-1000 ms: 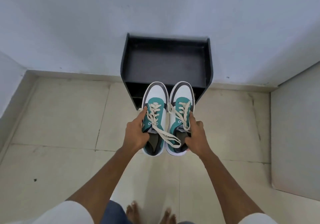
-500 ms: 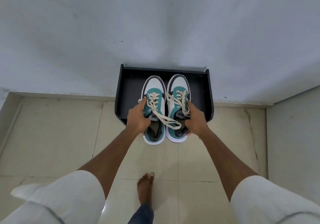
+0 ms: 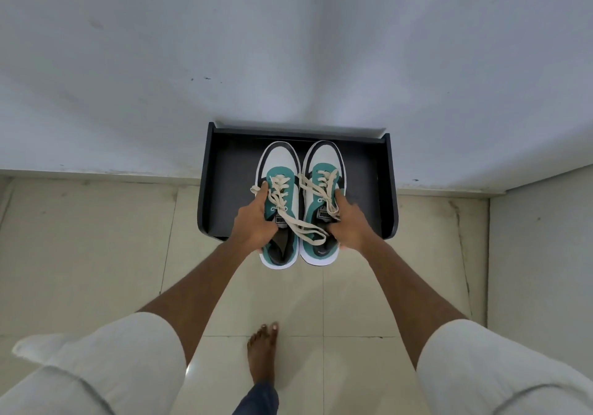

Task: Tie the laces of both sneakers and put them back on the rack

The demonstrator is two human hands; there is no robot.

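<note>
Two teal, white and dark grey sneakers with cream laces sit side by side over the black rack (image 3: 218, 190), toes toward the wall. My left hand (image 3: 253, 222) grips the outer side of the left sneaker (image 3: 279, 164). My right hand (image 3: 348, 222) grips the outer side of the right sneaker (image 3: 324, 161). The heels stick out past the rack's front edge. Lace ends (image 3: 305, 226) lie loosely across both tongues. Whether the soles touch the shelf I cannot tell.
The rack stands against a pale wall (image 3: 288, 45) on a beige tiled floor (image 3: 96, 238). A grey panel (image 3: 542, 254) rises at the right. My bare foot (image 3: 261, 353) stands on the tiles behind the rack.
Both hands have carried the sneakers forward from in front of the rack to over its top shelf. I have stepped closer.
</note>
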